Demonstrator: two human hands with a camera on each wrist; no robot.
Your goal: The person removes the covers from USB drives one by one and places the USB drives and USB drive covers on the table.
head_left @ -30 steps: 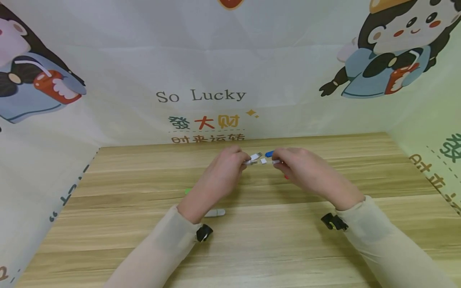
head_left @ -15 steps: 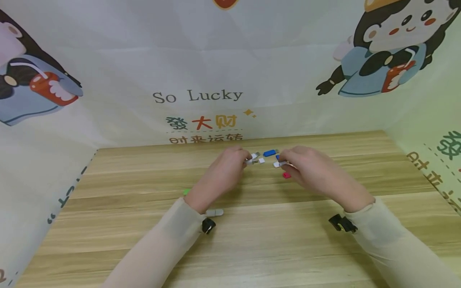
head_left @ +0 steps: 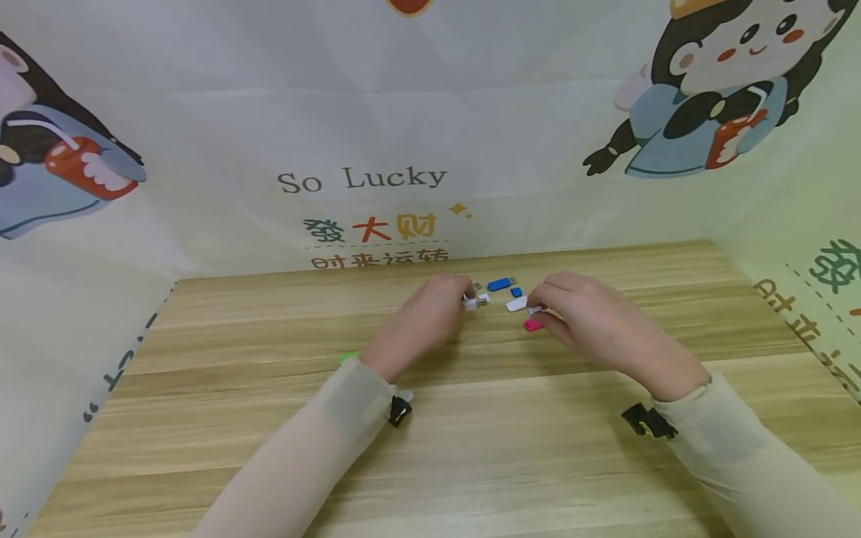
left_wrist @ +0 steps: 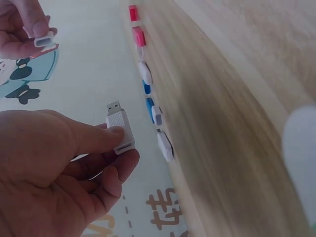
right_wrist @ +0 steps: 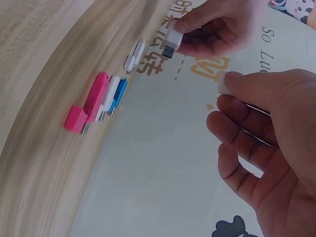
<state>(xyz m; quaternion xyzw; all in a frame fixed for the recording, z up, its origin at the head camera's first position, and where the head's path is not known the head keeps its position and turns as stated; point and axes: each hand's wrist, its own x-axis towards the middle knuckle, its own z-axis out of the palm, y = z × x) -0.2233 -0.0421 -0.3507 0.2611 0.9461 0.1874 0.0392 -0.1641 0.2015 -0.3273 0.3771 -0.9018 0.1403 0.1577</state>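
Apparently the step in hand concerns one white USB stick (left_wrist: pixel 126 133) and its likely cap, a small white cap (right_wrist: pixel 222 85): the two are apart, both up off the table (head_left: pixel 511 441), one in each hand. Whether the cap is coming off or going on, a single moment cannot tell, though blue and pink caps lying loose beside their sticks make uncapping the likelier reading. The next move, as I judge it, calls for either setting both pieces down without nudging the row or, if they are to be joined, squaring the cap's mouth to the plug. The left hand (left_wrist: pixel 47 150) has its thumb laid flat on the stick's body and its bent fingers underneath, a firm pinch that leaves the metal plug bare and pointing away. The right hand (right_wrist: pixel 294 133) nips the cap between thumb and forefinger tips, while its other fingers bend loosely, spread apart and touching nothing. Under and between the hands, in the far part of the table, lie a blue stick (head_left: pixel 499 285) with a blue cap (head_left: pixel 516 292) near it, another white stick (head_left: pixel 516 304) just beside the right fingertips, and a pink stick (head_left: pixel 534 325) partly behind that hand.
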